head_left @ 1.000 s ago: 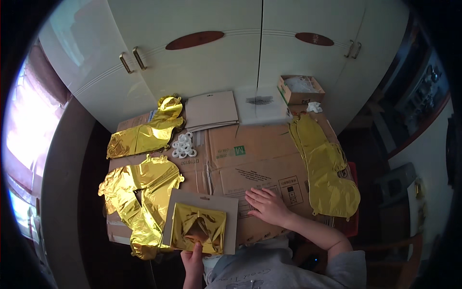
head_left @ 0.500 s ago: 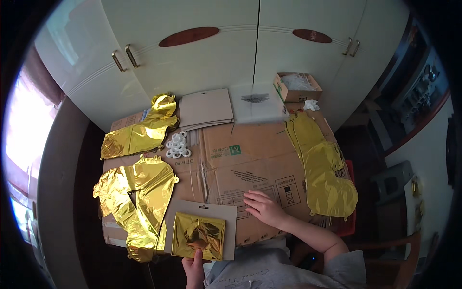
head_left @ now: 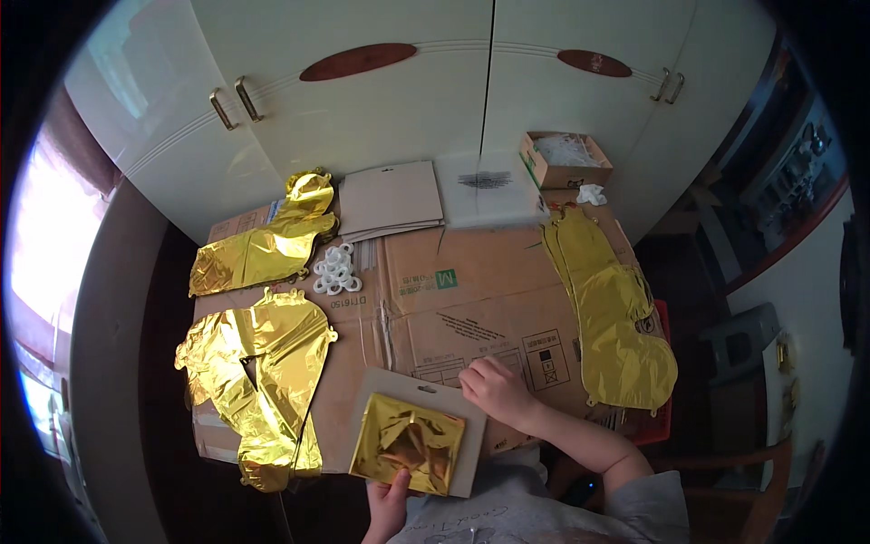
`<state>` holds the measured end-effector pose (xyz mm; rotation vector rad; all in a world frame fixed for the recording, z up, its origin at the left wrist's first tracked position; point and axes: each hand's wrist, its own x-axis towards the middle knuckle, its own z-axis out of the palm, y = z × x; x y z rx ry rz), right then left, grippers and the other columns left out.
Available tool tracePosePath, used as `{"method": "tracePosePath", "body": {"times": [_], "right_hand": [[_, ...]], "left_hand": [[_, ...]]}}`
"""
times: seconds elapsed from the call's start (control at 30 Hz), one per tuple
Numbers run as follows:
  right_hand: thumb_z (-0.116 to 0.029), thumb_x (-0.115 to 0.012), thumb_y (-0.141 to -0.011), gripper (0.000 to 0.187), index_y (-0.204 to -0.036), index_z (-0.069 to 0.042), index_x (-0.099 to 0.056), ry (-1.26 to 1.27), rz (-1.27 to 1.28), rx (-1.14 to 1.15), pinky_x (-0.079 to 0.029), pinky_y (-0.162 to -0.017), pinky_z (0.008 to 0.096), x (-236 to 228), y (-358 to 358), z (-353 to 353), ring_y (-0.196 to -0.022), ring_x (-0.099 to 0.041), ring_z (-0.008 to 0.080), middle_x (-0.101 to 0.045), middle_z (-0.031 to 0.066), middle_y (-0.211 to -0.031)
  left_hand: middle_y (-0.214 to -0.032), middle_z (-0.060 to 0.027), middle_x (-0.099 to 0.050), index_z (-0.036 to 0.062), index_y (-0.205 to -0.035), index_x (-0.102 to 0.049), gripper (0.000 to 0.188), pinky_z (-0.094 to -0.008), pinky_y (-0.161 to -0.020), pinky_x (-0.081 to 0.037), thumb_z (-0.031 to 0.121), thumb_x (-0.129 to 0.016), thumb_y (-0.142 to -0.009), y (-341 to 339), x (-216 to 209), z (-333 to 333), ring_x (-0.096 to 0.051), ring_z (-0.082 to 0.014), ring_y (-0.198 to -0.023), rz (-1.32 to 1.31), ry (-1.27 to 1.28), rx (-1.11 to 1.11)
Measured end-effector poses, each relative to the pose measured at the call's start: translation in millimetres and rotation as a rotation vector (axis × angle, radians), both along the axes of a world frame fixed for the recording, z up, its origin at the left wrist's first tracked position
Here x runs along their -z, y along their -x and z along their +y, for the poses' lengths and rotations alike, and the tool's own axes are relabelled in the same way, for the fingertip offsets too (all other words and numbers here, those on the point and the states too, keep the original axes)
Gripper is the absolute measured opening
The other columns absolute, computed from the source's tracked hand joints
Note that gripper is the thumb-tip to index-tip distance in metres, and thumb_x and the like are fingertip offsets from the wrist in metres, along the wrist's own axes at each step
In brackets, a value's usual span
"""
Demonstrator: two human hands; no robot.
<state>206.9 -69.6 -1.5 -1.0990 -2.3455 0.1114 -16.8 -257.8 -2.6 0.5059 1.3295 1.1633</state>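
Note:
My left hand grips the lower edge of a grey backing card, its thumb pressed over a folded gold foil balloon that lies on the card. A hang hole shows at the card's top edge. My right hand is closed, fingers curled in, at the card's upper right corner. Whether its fingers pinch the corner or something small is hidden. Left of the card a large flat gold foil balloon is spread out, and another stack of gold foil balloons sits behind it.
Cardboard covers the table. White rings lie in a pile near stacked grey cards. Clear plastic bags, an open box and crumpled white paper are at the back. More gold foil balloons lie right, above a red container.
My left hand has brought the card and folded balloon rightward and tilted them. My right hand, flat on the cardboard before, has curled its fingers and now meets the card's corner.

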Motion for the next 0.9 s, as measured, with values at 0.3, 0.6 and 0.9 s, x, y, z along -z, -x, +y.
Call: {"method": "tracePosePath", "body": {"times": [0.3,0.6,0.9], "right_hand": [[-0.013,-0.068,-0.076,0.014,-0.079,-0.011,-0.055,0.02,0.014,-0.011,-0.055,-0.063,0.0344,-4,13,0,-0.076,-0.064,0.0219,-0.055,0.0039,-0.079],[-0.013,-0.068,-0.077,0.013,-0.078,-0.011,-0.054,0.01,-0.053,-0.125,-0.055,-0.062,0.0324,-23,20,-15,-0.074,-0.062,0.0207,-0.055,0.0028,-0.077],[-0.014,-0.062,-0.076,0.01,-0.078,-0.012,-0.053,-0.042,-0.117,-0.19,-0.053,-0.06,0.0311,-38,23,-28,-0.074,-0.062,0.0187,-0.053,0.0023,-0.076]], "left_hand": [[-0.1,-0.0076,-0.067,-0.0017,-0.113,-0.059,0.024,-0.0298,-0.067,-0.058,0.018,-0.052,-0.102,-15,6,9,-0.067,-0.0156,-0.084,-0.193,0.042,0.107],[-0.103,-0.0067,-0.069,-0.0013,-0.113,-0.062,0.025,-0.0282,-0.069,-0.059,0.02,-0.053,-0.102,-19,2,19,-0.068,-0.0137,-0.084,-0.208,0.054,0.057],[-0.102,-0.0066,-0.069,-0.001,-0.113,-0.063,0.025,-0.0278,-0.068,-0.059,0.019,-0.053,-0.102,-26,-5,31,-0.068,-0.0132,-0.085,-0.177,0.047,0.038]]}}
